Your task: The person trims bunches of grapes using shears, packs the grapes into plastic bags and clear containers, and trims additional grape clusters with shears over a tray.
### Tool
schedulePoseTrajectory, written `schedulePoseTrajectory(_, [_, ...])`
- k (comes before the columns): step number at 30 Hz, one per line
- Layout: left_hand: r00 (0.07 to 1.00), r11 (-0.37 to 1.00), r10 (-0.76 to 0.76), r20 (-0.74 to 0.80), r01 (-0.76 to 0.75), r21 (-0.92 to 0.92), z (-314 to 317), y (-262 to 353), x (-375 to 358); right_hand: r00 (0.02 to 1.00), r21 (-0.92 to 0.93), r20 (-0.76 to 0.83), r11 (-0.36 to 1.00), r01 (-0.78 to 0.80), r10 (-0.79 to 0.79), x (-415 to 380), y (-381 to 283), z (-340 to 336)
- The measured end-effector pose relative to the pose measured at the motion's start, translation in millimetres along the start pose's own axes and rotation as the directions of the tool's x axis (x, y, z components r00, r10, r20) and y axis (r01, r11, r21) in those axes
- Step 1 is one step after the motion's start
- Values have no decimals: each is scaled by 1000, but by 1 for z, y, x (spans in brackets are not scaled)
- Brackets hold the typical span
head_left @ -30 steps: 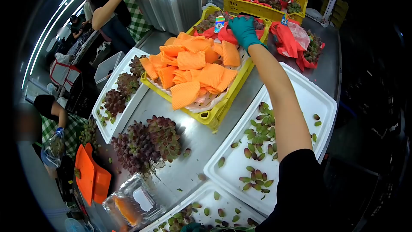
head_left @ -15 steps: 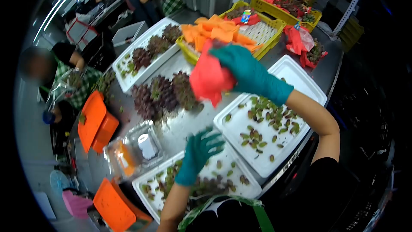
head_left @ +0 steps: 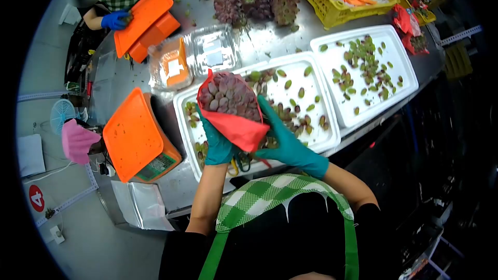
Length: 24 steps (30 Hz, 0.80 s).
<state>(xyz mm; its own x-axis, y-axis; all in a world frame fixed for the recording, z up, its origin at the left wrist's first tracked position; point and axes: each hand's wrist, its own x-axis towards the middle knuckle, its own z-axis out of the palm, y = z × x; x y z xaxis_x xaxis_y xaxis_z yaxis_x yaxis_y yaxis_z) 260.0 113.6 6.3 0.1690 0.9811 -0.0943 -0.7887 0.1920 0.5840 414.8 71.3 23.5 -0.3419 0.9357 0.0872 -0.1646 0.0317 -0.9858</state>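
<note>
A purple-grey succulent rosette point(head_left: 230, 95), partly wrapped in a red sheet point(head_left: 233, 128), is held up over the near white tray point(head_left: 333, 119). My left hand point(head_left: 218, 142), in a teal glove, is closed round the left underside of the wrapped plant. On the right side my right hand point(head_left: 290, 148), also gloved, cups it with the thumb up; its fingertips are partly hidden beneath the red sheet. Small green and brown leaves lie in the near tray and in the right white tray point(head_left: 410, 80). Scissor handles point(head_left: 239, 165) show below the plant.
Three purple succulents point(head_left: 255, 1) stand behind clear plastic boxes point(head_left: 213, 49). Orange scales point(head_left: 134, 135) are at the left. A yellow crate point(head_left: 332, 13) holds orange sheets. A co-worker's blue-gloved hand point(head_left: 116, 20) rests by the far orange scale.
The view has turned down toward the near trays. The red-wrapped plant has come from over the table to above the near tray, and my left hand, empty before, now holds it too.
</note>
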Motion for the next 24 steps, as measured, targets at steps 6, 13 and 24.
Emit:
schedulePoseTrajectory(6, [956,981,56,-289,2,196,-58,33,-42,922,287,-262,935,-208,286,-16,53,70])
schedulePoseTrajectory(13, [846,434,493,-204,-35,900,-119,23,-56,800,826,-83,490,-278,594,-20,63,81])
schedulePoseTrajectory(24, [785,294,-105,610,-561,774,25,-11,-69,921,-20,-388,999,-44,33,-33,-9,29])
